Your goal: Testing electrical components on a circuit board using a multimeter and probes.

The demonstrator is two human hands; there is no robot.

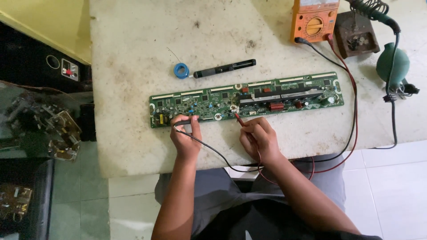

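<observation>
Green circuit board (247, 98), long and skinny, lies flat across the worn white table (133, 44). Over at its left end, the left hand (186, 138) is pinched closed around a black probe (180, 123), tip resting on the board's lower edge. Near the middle, the right hand (258, 138) grips a red probe (239, 119), poking the board. Behind the board sit a blue roll (181, 70) and a black pen-like tool (224, 69). Far right corner has an orange multimeter (314, 20), leads trailing down to both hands.
</observation>
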